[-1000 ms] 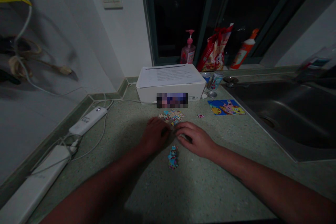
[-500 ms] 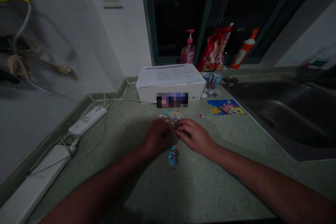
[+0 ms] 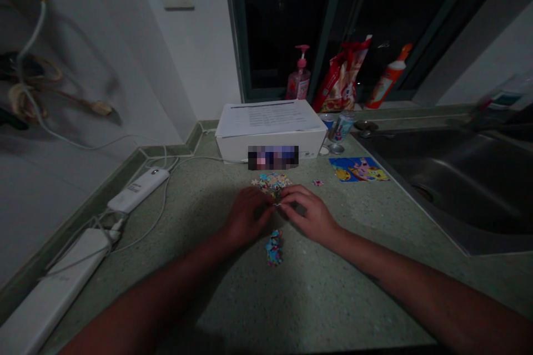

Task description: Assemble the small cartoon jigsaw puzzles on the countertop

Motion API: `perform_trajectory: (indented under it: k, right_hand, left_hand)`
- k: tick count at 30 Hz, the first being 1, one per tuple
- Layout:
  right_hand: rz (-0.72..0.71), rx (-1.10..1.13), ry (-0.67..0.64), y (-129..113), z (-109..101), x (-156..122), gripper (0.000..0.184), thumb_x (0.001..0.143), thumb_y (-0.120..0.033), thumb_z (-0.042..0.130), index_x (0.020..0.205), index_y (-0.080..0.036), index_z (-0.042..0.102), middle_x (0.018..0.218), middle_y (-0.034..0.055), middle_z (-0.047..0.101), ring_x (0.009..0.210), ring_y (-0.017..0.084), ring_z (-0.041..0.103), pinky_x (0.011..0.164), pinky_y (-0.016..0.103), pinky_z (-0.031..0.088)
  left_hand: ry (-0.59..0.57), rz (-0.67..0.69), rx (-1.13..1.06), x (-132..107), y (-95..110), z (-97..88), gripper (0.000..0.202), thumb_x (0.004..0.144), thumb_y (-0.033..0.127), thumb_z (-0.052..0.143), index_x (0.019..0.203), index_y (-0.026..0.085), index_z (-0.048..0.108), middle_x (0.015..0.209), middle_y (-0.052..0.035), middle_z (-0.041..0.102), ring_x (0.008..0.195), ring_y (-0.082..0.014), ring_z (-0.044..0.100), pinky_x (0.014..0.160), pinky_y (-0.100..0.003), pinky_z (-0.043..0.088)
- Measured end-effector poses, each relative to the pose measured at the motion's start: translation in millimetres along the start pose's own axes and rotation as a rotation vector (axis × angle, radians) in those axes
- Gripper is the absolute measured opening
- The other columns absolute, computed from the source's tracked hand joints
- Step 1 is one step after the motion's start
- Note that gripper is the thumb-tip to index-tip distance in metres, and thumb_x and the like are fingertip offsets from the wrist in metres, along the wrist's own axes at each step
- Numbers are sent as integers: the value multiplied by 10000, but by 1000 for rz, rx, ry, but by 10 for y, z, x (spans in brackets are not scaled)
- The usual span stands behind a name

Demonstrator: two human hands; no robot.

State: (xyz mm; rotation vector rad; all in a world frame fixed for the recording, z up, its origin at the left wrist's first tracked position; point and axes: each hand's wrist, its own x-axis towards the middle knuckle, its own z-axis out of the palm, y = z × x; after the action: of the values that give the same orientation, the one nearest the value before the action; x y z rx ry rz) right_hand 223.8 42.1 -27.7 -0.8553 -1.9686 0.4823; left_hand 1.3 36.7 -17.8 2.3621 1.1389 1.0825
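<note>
On the speckled green counter (image 3: 316,299), my left hand (image 3: 245,216) and my right hand (image 3: 308,213) meet fingertip to fingertip, both pinched on a small jigsaw piece (image 3: 275,204). Just beyond the fingers lies a heap of loose puzzle pieces (image 3: 272,182). Below the hands sits a small joined cluster of blue pieces (image 3: 273,247). One single piece (image 3: 318,182) lies to the right of the heap. A colourful cartoon puzzle picture (image 3: 358,169) lies flat further right.
A white box (image 3: 270,132) with a printed sheet stands behind the heap. Cans (image 3: 342,126), a pink pump bottle (image 3: 298,79), a red bag (image 3: 342,79) and an orange bottle (image 3: 388,77) line the window. A steel sink (image 3: 458,177) is right; power strips (image 3: 137,191) and cables left.
My two hands have drawn together, from resting apart on the counter to pinching a small piece between their fingertips. The camera has shifted slightly.
</note>
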Motion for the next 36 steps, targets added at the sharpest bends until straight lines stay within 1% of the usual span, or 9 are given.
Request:
perform_trajectory:
  k: [2, 6, 11, 13, 17, 20, 26, 31, 36]
  right_hand:
    - [-12, -5, -27, -8, 1, 0, 55, 998, -249, 648, 986, -252, 702, 1089, 67, 730, 1055, 216, 712, 921, 411, 596]
    - [-49, -29, -118, -10, -2, -1, 48, 996, -237, 647, 1005, -251, 692, 1112, 69, 727, 1080, 216, 711, 927, 409, 600]
    - [-65, -96, -107, 3, -18, -10, 54, 992, -224, 645, 1027, -248, 679, 1118, 78, 721, 1087, 229, 704, 931, 424, 603]
    - [-73, -137, -103, -3, -35, -9, 64, 993, -224, 644, 1043, -244, 679, 1133, 86, 717, 1096, 242, 701, 935, 439, 607]
    - [-121, -236, -107, -44, -66, -5, 218, 995, -258, 659, 1212, -241, 673, 1245, 117, 686, 1163, 274, 680, 966, 480, 613]
    - [-189, -285, -142, -71, -71, -9, 297, 1012, -238, 628, 1307, -258, 659, 1295, 120, 673, 1181, 279, 675, 969, 492, 620]
    - [-251, -355, -128, -64, -68, -13, 276, 1036, -238, 597, 1300, -249, 677, 1308, 138, 682, 1178, 290, 679, 941, 507, 630]
    - [-247, -362, -149, -64, -80, -16, 289, 1035, -240, 598, 1309, -274, 686, 1327, 124, 686, 1182, 293, 681, 941, 521, 625]
    - [-242, -381, -163, -56, -77, -28, 279, 1036, -251, 606, 1307, -255, 676, 1337, 128, 682, 1196, 294, 679, 960, 522, 622]
  left_hand:
    - [7, -27, -11, 5, -3, 2, 151, 998, 309, 614, 951, 218, 725, 921, -46, 749, 919, -231, 692, 937, -436, 525]
    - [14, -153, -78, -5, -32, 9, 185, 998, 327, 601, 932, 215, 732, 929, -51, 759, 911, -227, 702, 885, -412, 556]
    - [20, -267, -173, -10, -32, 2, 125, 967, 284, 632, 959, 208, 731, 963, -46, 769, 909, -213, 715, 871, -379, 576]
    - [11, -287, -187, -3, -17, -5, 115, 961, 278, 640, 949, 207, 731, 952, -43, 770, 901, -211, 718, 867, -370, 578]
    - [-29, -264, -170, 10, -3, -15, 138, 979, 288, 630, 958, 210, 741, 956, -45, 769, 903, -212, 718, 855, -360, 571]
    - [-53, -240, -162, 5, -18, -8, 159, 997, 287, 611, 981, 214, 752, 963, -45, 770, 900, -210, 720, 860, -364, 571]
    - [-59, -226, -174, -18, -52, 14, 191, 1006, 313, 593, 991, 213, 755, 981, -53, 770, 915, -218, 714, 863, -373, 571]
    - [-83, -210, -172, -13, -55, 18, 188, 1010, 319, 589, 992, 222, 748, 964, -51, 764, 896, -214, 708, 849, -380, 576]
    - [-101, -171, -161, -10, -62, 22, 208, 1020, 322, 575, 996, 215, 751, 952, -47, 758, 881, -208, 705, 824, -370, 570]
